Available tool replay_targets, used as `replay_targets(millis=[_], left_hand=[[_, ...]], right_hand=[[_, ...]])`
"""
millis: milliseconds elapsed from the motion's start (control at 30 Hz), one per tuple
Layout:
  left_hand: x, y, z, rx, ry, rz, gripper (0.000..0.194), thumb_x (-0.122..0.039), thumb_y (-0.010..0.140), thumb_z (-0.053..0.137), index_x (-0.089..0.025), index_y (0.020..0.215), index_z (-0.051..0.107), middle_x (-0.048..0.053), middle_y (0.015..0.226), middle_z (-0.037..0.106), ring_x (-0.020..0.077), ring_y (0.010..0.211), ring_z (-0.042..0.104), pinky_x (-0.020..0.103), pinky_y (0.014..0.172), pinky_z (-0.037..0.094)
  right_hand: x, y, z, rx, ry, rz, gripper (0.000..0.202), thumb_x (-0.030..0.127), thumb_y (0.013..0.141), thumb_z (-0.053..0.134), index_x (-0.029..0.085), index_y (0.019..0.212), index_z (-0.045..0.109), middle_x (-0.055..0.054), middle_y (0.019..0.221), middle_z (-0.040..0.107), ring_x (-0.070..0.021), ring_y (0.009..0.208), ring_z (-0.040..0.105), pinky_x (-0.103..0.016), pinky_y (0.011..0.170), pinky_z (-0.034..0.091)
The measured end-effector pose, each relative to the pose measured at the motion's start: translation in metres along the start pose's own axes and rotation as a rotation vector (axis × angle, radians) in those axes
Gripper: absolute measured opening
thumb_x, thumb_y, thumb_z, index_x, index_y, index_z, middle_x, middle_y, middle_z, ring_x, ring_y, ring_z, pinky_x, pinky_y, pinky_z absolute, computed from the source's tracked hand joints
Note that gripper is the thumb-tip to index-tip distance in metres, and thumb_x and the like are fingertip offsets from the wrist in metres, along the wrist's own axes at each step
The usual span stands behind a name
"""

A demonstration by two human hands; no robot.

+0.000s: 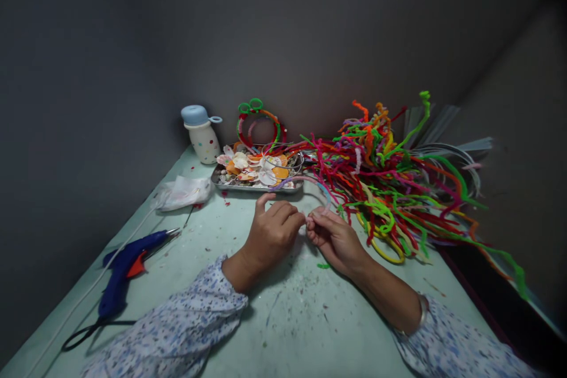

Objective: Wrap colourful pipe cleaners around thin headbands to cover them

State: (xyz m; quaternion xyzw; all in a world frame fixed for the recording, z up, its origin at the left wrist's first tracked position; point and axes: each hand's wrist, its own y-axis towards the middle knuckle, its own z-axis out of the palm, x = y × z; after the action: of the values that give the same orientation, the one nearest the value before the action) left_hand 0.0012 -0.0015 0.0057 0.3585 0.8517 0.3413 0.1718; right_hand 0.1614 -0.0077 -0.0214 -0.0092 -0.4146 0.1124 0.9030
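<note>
Both hands meet over the middle of the table, just in front of the metal tray. My right hand (335, 240) pinches the near end of a thin headband (325, 191) wrapped in pastel pink, blue and purple fuzzy stem. The band arches up and leftward over the tray's front edge. Touching or nearly touching the same end, my left hand (275, 231) has its fingers curled together, with one finger raised. Whether a small piece lies between its fingertips is hidden.
A metal tray (257, 188) holds shells and flowers. Behind it stand decorated hoops (239, 130). A bottle (204, 140) is back left, near a plastic bag (186, 192). A blue glue gun (116, 286) with a cord lies left. Tangled colourful fuzzy stems (390, 180) fill the right.
</note>
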Motion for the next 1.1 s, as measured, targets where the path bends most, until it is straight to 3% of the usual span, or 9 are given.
replay_targets(millis=[500, 800, 1100], left_hand=[[0.0018, -0.0028, 0.0060, 0.125, 0.009, -0.025, 0.015, -0.019, 0.091, 0.044, -0.017, 0.085, 0.058, 0.005, 0.081, 0.062, 0.0200, 0.084, 0.055, 0.044, 0.095, 0.031], [0.0020, -0.0038, 0.0066, 0.076, -0.045, -0.055, 0.011, -0.021, 0.091, 0.048, -0.017, 0.095, 0.058, 0.005, 0.093, 0.065, 0.0191, 0.091, 0.055, 0.043, 0.097, 0.029], [0.0015, -0.0030, 0.0046, 0.128, -0.051, -0.051, 0.014, -0.018, 0.089, 0.046, -0.017, 0.084, 0.060, 0.005, 0.084, 0.063, 0.0193, 0.085, 0.055, 0.045, 0.096, 0.031]], right_hand=[[-0.0013, -0.0008, -0.0004, 0.031, -0.072, -0.008, 0.015, 0.028, 0.078, 0.070, 0.017, 0.075, 0.061, 0.001, 0.066, 0.061, -0.0078, 0.054, 0.054, -0.016, 0.047, 0.042], [-0.0013, 0.0003, -0.0015, 0.027, -0.043, -0.021, 0.016, 0.028, 0.075, 0.073, 0.017, 0.075, 0.061, 0.001, 0.066, 0.062, -0.0082, 0.055, 0.054, -0.017, 0.048, 0.042], [-0.0015, -0.0006, -0.0009, 0.032, -0.068, -0.009, 0.017, 0.030, 0.076, 0.072, 0.017, 0.075, 0.060, 0.001, 0.066, 0.061, -0.0078, 0.055, 0.053, -0.017, 0.049, 0.040]])
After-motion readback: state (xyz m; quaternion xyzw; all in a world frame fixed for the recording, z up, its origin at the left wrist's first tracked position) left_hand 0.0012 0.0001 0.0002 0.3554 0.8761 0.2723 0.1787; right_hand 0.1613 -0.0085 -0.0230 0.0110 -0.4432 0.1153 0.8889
